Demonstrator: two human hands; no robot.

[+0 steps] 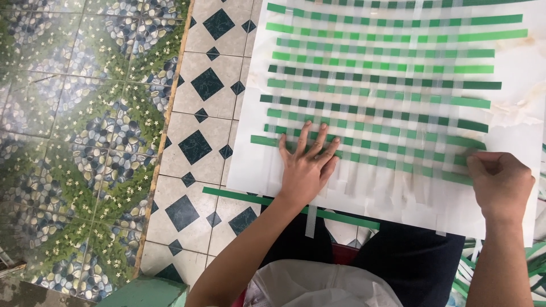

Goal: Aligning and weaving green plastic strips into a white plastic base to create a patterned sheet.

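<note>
Left hand (306, 165): fingers spread flat, pinning the woven sheet (392, 91) on the lap.
Right hand (500, 183): fingers curled, pinching the lowest green strip (364, 157) at its right end.
Advice: press firmly; slide the strip snug, level.
Loose strip (239, 196): below the sheet's edge.

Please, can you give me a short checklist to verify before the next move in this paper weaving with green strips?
1. Left hand lies flat, fingers spread, on the white slitted paper sheet: ok.
2. Right hand pinches the end of the lowest woven green paper strip at the right edge: ok.
3. Earlier green rows lie roughly parallel: ok.
4. Lowest strip alternates over and under correctly: cannot tell, too blurred.
5. Loose long green paper strip lies ready under the sheet's near edge: ok.
6. White slit ends near the lap hang free, not tangled: ok.
</note>
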